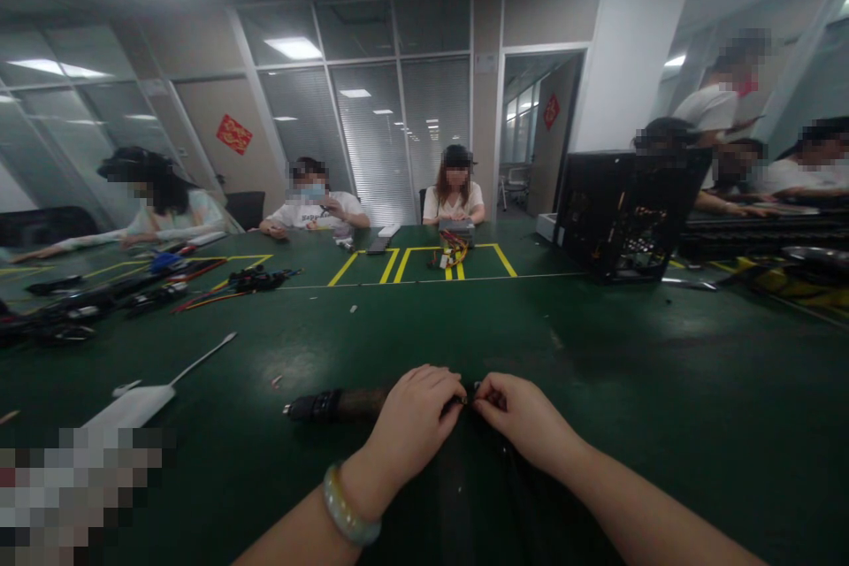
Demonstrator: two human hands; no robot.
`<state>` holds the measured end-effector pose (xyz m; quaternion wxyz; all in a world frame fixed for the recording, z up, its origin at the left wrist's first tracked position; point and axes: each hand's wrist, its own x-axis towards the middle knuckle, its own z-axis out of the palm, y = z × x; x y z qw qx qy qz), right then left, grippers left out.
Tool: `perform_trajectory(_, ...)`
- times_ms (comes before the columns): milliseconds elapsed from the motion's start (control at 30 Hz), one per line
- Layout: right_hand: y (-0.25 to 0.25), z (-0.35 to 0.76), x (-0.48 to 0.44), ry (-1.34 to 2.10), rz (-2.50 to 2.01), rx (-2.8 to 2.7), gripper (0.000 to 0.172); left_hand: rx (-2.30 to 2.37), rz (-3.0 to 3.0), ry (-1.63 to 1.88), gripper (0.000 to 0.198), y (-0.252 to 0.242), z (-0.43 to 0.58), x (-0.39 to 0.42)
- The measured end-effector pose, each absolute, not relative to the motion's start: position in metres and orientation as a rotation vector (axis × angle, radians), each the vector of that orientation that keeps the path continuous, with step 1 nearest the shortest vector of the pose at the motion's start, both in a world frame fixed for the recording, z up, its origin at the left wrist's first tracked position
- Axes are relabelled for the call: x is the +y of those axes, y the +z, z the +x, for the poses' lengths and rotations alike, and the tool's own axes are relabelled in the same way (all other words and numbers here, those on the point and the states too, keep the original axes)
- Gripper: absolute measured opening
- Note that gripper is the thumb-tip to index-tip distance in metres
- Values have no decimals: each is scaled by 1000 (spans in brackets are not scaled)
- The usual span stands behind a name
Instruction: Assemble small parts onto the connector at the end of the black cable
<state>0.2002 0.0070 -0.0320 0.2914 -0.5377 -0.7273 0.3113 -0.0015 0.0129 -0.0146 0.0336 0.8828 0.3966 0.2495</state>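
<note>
In front of me on the green table lies a dark, brownish cylindrical tool, with a black collar like a drill chuck and a small metal tip at its left end. My left hand, a pale bangle on its wrist, lies across the tool's right part and hides it. Its fingers are curled closed, with a tiny yellowish bit showing at the fingertips. Just right of them, my right hand is closed in a pinch. What either hand grips is too small and dark to make out.
A white-handled screwdriver-like tool lies at the left, partly blurred out. Black cables are behind it. A grey box with coloured wires sits before a person across the table. At the right stands a black computer case.
</note>
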Motion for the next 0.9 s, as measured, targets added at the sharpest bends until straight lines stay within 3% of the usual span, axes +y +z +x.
perform_trajectory(533,-27,199,6,829,-1419,-1943,9,1244,2676,739,11,-10,-1,10)
perform_trajectory(733,-27,198,5,840,-1439,-1945,10,1247,2666,750,23,-10,-1,10)
perform_trajectory(900,-28,199,6,838,-1455,-1944,10,1256,2661,736,15,-10,-1,9)
